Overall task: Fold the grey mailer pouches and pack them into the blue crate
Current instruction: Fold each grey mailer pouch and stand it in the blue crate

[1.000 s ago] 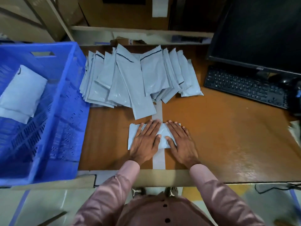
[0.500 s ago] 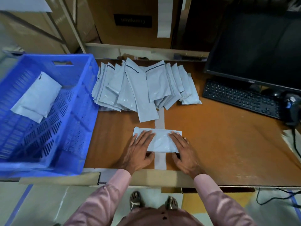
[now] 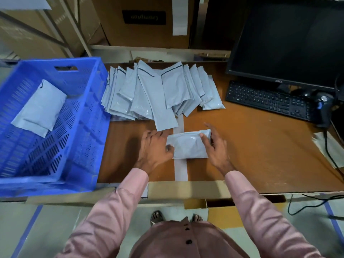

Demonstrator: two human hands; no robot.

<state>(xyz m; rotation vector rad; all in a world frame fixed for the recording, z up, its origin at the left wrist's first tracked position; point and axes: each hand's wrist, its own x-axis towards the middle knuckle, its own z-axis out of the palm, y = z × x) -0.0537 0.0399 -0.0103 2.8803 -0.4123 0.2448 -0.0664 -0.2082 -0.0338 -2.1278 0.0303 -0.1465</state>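
Observation:
A folded grey mailer pouch (image 3: pixel 188 145) lies at the near middle of the brown table. My left hand (image 3: pixel 155 148) grips its left end, thumb on top. My right hand (image 3: pixel 214 146) holds its right end, thumb over the top face and fingers behind the far edge. Behind it a fanned pile of several flat grey pouches (image 3: pixel 160 94) spreads across the table. The blue crate (image 3: pixel 87 101) stands at the left, with one folded pouch (image 3: pixel 40 108) lying inside on its slotted floor.
A black monitor (image 3: pixel 290 40) and keyboard (image 3: pixel 268 100) fill the right back of the table, with a black handheld scanner (image 3: pixel 323 107) and cable beside them. Cardboard boxes (image 3: pixel 143 21) stand behind the table. Loose paper (image 3: pixel 329 146) lies at the right edge.
Both hands went from pressing flat on the pouch to gripping its ends. The pouch now looks shorter and sits further right, over the tape strip.

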